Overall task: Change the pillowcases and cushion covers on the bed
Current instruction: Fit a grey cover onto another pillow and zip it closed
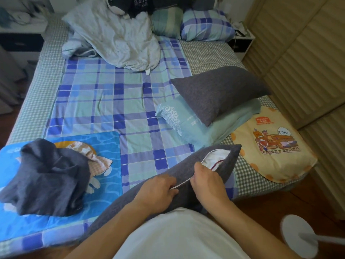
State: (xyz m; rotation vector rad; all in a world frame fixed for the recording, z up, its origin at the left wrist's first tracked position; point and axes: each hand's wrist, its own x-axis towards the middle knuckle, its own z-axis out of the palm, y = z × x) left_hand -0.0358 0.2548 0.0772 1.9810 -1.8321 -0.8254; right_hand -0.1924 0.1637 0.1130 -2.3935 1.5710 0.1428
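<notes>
- I see the grey pillow (168, 186) lying slantwise across the near edge of the bed (209, 51), its lower end against the white shirt (179, 236) of the person.
- Its grey cover is open at the upper right end, where the white inner pillow (214, 158) shows through the gap; a pale zip line (182, 185) runs along the seam between the two hands.
- The left hand (158, 189) rests on the pillow with its fingers curled, pinching the seam at the lower end of the zip line.
- The right hand (207, 181) sits just beside it, fingers curled round the edge of the opening; I cannot tell whether they hold a zip pull.
- To the left, a crumpled dark grey cover (44, 180) lies heaped on a blue cartoon cushion (104, 146), with a beige checked cloth (87, 152) poking out beneath it.
- Beyond the hands, a second grey pillow (218, 92) leans on a folded pale turquoise cloth (188, 124).
- On the right corner of the bed lies a cream cushion cover (274, 146) printed with a cartoon.
- A blue plaid sheet (112, 94) covers the middle of the bed.
- At the head of the bed I see a stained white pillow (115, 36), a green striped pillow (166, 21) and a plaid pillow (205, 25).
- A white round fan base (296, 238) stands on the wooden floor at lower right.
</notes>
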